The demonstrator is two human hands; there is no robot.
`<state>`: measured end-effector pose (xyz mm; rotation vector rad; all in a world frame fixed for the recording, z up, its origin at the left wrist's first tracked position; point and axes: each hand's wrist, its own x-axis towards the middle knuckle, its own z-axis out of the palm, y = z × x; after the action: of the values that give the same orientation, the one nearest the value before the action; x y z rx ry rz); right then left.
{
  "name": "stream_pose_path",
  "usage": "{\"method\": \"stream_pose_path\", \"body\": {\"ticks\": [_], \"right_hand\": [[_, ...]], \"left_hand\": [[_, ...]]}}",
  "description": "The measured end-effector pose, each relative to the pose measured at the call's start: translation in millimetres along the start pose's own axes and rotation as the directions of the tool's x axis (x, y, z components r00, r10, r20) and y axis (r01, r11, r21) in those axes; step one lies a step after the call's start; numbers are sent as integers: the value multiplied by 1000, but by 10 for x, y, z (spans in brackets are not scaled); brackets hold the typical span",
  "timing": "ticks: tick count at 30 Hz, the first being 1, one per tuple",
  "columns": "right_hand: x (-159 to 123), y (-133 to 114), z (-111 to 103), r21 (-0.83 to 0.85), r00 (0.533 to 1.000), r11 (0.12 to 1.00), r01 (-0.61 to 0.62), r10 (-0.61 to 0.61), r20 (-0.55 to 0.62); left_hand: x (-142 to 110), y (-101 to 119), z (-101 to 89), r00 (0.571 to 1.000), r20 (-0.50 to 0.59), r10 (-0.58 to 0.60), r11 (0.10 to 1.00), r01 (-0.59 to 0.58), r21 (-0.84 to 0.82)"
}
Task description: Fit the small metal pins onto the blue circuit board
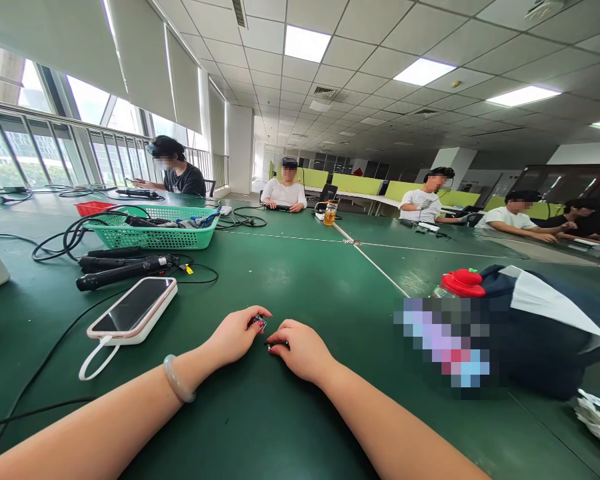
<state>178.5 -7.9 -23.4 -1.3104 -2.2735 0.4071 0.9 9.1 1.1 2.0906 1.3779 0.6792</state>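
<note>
My left hand (239, 335) is closed in a pinch on a small dark blue piece (261, 323) with light markings, which looks like a little circuit board. Just to the right, my right hand (300, 348) pinches a thin black piece (270, 344), mostly hidden by the fingers, so its kind cannot be made out. The two pieces are close together but apart, low over the green tabletop (280, 413). A pale bangle (178, 379) circles my left wrist.
Left of my hands lie a phone (135, 308) with a white strap, black rod-like devices (125, 270) and cables. Behind them stands a green basket (155, 230). A dark bag (545, 333) and a red-lidded container (463, 283) are at right. Several people sit around the tables.
</note>
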Motion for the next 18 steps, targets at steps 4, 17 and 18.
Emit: {"method": "stream_pose_path", "body": {"ticks": [4, 17, 18], "right_hand": [[3, -4, 1, -53, 1000, 999, 1, 0, 25], [-9, 34, 1, -22, 999, 999, 39, -38, 21], [-9, 31, 0, -22, 999, 999, 31, -31, 21]], "left_hand": [[5, -10, -1, 1000, 5, 0, 1000, 0, -11], [19, -37, 23, 1000, 28, 3, 1000, -3, 3], [20, -38, 22, 1000, 25, 4, 1000, -4, -2]]}}
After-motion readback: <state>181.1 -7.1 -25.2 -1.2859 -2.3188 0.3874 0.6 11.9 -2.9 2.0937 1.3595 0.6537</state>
